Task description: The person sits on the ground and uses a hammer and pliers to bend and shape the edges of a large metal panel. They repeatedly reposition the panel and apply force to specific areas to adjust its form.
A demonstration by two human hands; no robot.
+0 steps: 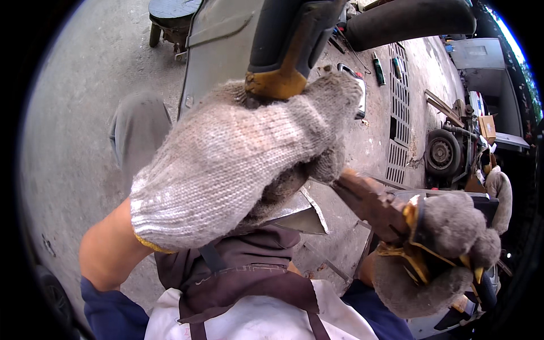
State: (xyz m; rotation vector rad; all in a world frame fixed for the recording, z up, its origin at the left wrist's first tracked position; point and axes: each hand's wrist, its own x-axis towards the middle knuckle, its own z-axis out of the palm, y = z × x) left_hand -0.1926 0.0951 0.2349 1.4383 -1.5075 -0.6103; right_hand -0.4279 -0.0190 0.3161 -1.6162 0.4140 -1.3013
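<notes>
My left hand (238, 158), in a pale knitted glove, is closed around the lower part of a black and yellow tool (283, 45) at the top centre; its fingertips are bunched. My right hand (436, 255), gloved in grey, grips pliers (374, 209) by their yellow and black handles at the lower right. The rusty plier head points up-left to my left hand's fingers, which hide the tip. A bent sheet-metal piece (306, 218) shows below my left hand, and a grey metal panel (215, 39) lies behind the tool.
A stool (170, 11) stands at the top left. A dark padded bar (411, 25) crosses the top right. A drain grate (398, 147), green tubes (378, 71) and a wheel (440, 152) are at the right, with boxes (486, 127) and scrap beyond.
</notes>
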